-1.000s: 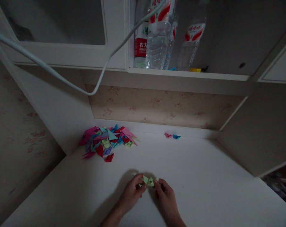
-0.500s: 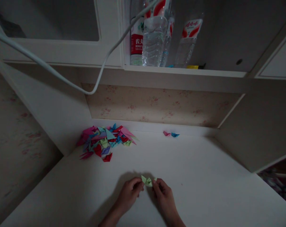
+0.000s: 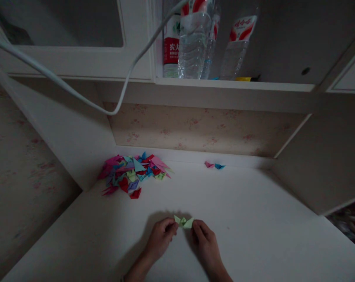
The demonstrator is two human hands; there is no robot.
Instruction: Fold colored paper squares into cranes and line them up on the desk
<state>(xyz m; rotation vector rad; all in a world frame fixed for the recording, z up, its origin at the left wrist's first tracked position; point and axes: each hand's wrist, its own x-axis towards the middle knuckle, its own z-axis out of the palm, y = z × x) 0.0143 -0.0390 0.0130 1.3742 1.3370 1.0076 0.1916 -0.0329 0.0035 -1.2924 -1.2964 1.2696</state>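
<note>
A small light-green folded paper boat (image 3: 183,223) is held between my two hands, above the white desk (image 3: 254,219). My left hand (image 3: 162,235) pinches its left end between thumb and fingers. At the other end, my right hand (image 3: 204,239) has its fingers closed on the right tip. Both pointed ends of the boat rise, with a small peak in the middle. Further back on the left lies a heap of colourful folded paper pieces (image 3: 133,172), a red paper boat (image 3: 135,193) at its front edge.
Toward the back edge sit a pink paper boat (image 3: 209,165) and a blue one (image 3: 220,166). Overhead, a shelf (image 3: 236,84) holds several plastic bottles (image 3: 193,51). A white cable (image 3: 86,102) hangs across the upper left. Side panels (image 3: 321,156) bound the desk.
My right hand has shifted its hold outward, so more of the green boat's right end shows. The camera view has moved slightly.
</note>
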